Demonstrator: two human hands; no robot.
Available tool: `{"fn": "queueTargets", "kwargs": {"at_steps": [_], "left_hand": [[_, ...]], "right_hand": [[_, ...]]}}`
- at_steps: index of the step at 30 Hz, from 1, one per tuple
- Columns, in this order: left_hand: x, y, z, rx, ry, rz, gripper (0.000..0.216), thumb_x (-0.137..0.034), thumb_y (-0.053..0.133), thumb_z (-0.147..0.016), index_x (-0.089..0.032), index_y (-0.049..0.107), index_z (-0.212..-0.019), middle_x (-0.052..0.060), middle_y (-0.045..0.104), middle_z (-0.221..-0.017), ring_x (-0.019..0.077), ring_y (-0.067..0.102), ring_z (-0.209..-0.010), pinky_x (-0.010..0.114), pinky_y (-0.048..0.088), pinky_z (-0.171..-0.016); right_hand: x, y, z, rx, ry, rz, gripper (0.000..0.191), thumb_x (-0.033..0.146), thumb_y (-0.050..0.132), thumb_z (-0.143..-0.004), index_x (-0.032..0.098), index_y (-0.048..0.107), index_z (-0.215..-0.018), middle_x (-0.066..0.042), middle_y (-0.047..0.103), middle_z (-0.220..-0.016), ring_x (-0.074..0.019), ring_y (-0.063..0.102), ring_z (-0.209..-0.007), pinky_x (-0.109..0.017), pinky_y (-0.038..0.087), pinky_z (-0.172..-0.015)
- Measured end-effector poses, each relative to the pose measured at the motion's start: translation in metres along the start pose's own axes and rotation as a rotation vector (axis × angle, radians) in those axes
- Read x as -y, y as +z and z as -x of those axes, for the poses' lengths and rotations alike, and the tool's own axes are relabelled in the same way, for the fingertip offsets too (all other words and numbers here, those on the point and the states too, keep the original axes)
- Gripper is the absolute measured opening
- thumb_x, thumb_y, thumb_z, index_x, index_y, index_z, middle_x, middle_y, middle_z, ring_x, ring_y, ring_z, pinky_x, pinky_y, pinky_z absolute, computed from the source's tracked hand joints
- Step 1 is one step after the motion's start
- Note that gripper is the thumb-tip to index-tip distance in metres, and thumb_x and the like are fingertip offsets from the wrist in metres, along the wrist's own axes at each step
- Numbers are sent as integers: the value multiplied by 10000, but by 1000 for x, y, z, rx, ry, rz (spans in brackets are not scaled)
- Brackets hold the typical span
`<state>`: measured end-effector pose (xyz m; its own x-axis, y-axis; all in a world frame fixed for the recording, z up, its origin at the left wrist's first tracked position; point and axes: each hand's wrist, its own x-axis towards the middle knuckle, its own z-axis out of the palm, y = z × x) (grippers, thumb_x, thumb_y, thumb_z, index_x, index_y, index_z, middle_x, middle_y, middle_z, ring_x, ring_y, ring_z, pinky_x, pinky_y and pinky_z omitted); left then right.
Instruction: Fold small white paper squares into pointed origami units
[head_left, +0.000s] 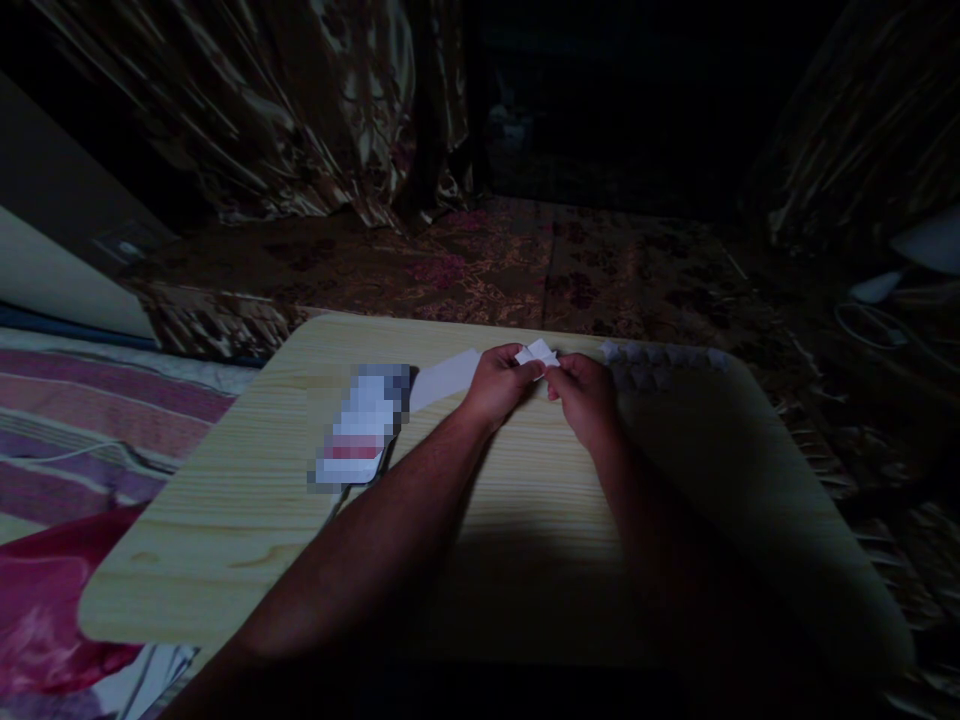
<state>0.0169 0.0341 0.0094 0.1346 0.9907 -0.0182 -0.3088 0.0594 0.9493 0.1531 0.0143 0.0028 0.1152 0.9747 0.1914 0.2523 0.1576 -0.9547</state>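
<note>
Between both hands, over the far part of the wooden table (240,480), is a small piece of folded white paper (538,352). My left hand (501,385) pinches its left side with thumb and fingers. On the right side, my right hand (586,392) grips it the same way, its fingertips close to the left thumb. A flat sheet of white paper (444,380) lies just left of my left hand. Several small folded paper pieces (656,354) sit in two rows beyond and right of my right hand, dim in shadow.
A phone (360,425) with a blurred screen lies on the table's left, a cable running from it. Left of the table is a striped bed cover (97,400) with a red cloth (60,600). Patterned fabric (480,265) and curtains (337,110) stand behind; a lamp (930,240) is at right.
</note>
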Motion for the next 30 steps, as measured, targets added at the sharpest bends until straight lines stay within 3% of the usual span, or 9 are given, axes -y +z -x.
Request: {"fn": "queueTargets", "kwargs": {"at_steps": [11,30], "left_hand": [[-3,1,3,-7,-19,3,331,-323,854,-537,-154,578,-605,-41,502,-527,58,368,-488,238,254,-509],[-3,0,2,13,6,4,341,-348,861,-570,-152,585,-612,-49,485,-507,61,377,-488,241,277,-520]], "right_hand": [[2,-3,1,2,-89,99,202,374,611,-806,197,619,-708,26,600,-591,-131,517,-564,-260,385,-562],[-2,-2,-1,-3,-73,70,197,381,623,-822,190,645,-779,15,623,-624,-139,539,-574,-263,392,-561]]}}
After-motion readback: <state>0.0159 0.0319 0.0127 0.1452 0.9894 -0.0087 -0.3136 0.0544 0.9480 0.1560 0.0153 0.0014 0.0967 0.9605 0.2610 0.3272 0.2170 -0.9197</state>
